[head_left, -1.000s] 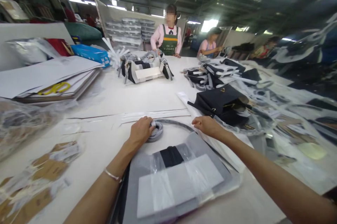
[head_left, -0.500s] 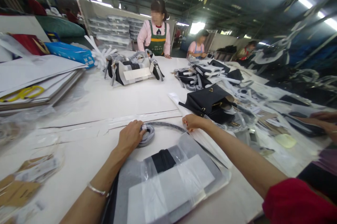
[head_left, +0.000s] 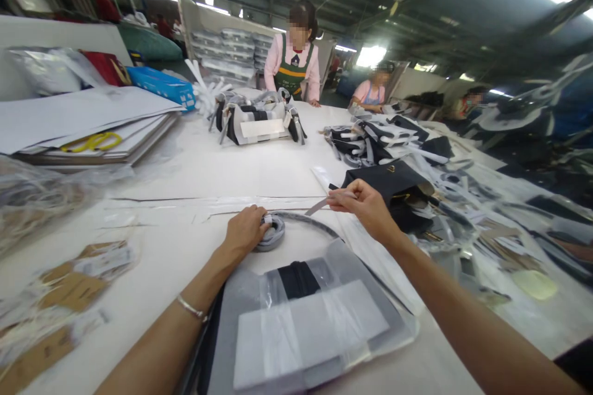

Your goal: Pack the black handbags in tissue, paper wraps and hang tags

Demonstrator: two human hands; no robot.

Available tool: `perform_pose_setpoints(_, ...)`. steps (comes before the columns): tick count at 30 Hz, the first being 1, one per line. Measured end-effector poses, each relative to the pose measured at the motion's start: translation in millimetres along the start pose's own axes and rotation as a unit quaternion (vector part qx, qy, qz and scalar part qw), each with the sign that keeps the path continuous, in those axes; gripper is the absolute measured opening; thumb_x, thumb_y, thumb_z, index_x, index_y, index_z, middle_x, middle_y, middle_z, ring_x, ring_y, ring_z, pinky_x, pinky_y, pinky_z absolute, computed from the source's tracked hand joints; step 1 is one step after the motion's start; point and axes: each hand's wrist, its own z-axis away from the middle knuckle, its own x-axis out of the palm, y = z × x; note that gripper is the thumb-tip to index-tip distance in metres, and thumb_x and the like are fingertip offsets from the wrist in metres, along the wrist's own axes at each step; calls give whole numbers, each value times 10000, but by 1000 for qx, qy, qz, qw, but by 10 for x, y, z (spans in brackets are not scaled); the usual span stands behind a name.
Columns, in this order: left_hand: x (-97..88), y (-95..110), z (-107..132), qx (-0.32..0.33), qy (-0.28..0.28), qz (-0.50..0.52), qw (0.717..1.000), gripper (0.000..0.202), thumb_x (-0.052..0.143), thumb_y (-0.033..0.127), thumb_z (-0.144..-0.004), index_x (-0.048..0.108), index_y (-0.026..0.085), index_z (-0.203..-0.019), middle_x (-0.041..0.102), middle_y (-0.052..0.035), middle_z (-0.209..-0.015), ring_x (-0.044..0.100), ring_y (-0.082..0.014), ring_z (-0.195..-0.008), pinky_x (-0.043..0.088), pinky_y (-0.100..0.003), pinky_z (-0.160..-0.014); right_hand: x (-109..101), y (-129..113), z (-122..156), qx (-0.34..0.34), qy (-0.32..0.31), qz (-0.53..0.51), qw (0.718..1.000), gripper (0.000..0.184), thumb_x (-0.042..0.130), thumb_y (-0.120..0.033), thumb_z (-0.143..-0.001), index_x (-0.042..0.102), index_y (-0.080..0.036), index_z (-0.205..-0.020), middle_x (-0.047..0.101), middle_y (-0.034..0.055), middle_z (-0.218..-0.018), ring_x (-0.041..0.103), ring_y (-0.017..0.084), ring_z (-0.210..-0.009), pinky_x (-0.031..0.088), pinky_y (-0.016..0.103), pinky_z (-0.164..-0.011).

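A grey bag [head_left: 301,321] wrapped in clear plastic lies flat on the white table [head_left: 231,172] in front of me. My left hand [head_left: 245,231] is closed on a coiled grey strap [head_left: 274,231] just beyond the bag's top edge. The strap's free length [head_left: 315,222] curves off to the right. My right hand [head_left: 365,206] is lifted off the table and pinches a thin white strip [head_left: 322,203] by its end, above a sheet of clear plastic [head_left: 370,253]. A black handbag [head_left: 389,178] sits right behind that hand.
Stacked boards with yellow scissors [head_left: 92,141] lie at left, with brown tags in plastic [head_left: 65,290] nearer me. A grey bag [head_left: 259,123] and a pile of straps [head_left: 375,135] sit further up the table. A person in a green apron [head_left: 294,67] stands at the far end.
My right hand has risen from the plastic sheet and now holds a thin white strip. My left hand stays on the coiled strap.
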Motion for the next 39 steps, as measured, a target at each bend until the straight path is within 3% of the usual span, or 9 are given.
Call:
perform_pose_setpoints(4,-3,-41,6,3,-10,16,1000,233,578,288,-863,618,236,-1087,656,-53,-1098,601,-223,-1063,477,-318,-851,342,-14,243,-114,-47,39,992,326,711,-363,-834,417,-233,-776,750,73,-1017,727,234,-947,597,400,-857)
perform_pose_setpoints(9,3,-86,3,8,-18,33,999,278,600,252,-832,623,243,-1108,656,-48,-1114,603,-217,-1071,483,-315,-872,498,61,449,-320,-96,219,917,168,662,-176,-867,508,-241,-844,762,41,-993,729,194,-930,601,309,-792)
perform_pose_setpoints(15,19,-93,-5,2,-12,50,999,268,598,269,-833,640,253,-1097,662,-46,-1087,612,-227,-1056,493,-320,-864,528,97,543,-391,-128,226,883,183,604,-76,-871,580,-252,-916,764,5,-955,730,174,-929,597,283,-809)
perform_pose_setpoints(19,32,-86,-11,-5,-5,53,999,256,560,258,-855,644,248,-1097,660,-56,-1099,611,-227,-1058,493,-326,-869,588,102,586,-341,-118,219,907,105,623,-147,-875,606,-249,-893,762,6,-874,740,202,-885,611,300,-764)
perform_pose_setpoints(23,24,-64,-15,-9,0,57,998,280,573,278,-845,639,241,-1114,663,-57,-1099,610,-237,-1060,495,-338,-867,722,117,600,-123,-78,125,981,206,674,-372,-872,530,-225,-858,759,45,-861,730,190,-643,610,287,-565)
perform_pose_setpoints(27,-45,-33,-7,-5,7,60,998,279,570,274,-844,637,251,-1114,664,-39,-1100,614,-225,-1047,493,-329,-857,836,97,572,18,-72,8,997,373,674,-500,-847,421,-226,-848,757,76,-952,700,177,-536,573,273,-455)
perform_pose_setpoints(30,-112,-18,2,0,14,60,998,278,565,270,-851,630,253,-1120,659,-37,-1105,609,-216,-1047,488,-319,-863,870,69,561,36,-58,-21,997,403,682,-506,-840,391,-228,-852,756,64,-932,696,173,-523,571,268,-452)
perform_pose_setpoints(33,-154,-3,12,4,22,58,998,277,569,261,-846,630,251,-1116,657,-39,-1094,608,-215,-1039,486,-315,-860,883,50,581,22,-53,-46,997,376,682,-474,-855,398,-228,-855,758,51,-892,745,217,-708,637,351,-655)
perform_pose_setpoints(39,-183,32,26,12,36,59,998,276,576,247,-850,625,241,-1122,654,-42,-1094,605,-210,-1039,483,-301,-863,890,58,639,-111,-58,31,992,208,691,-349,-877,527,-230,-924,755,47,-943,738,223,-899,609,385,-866)
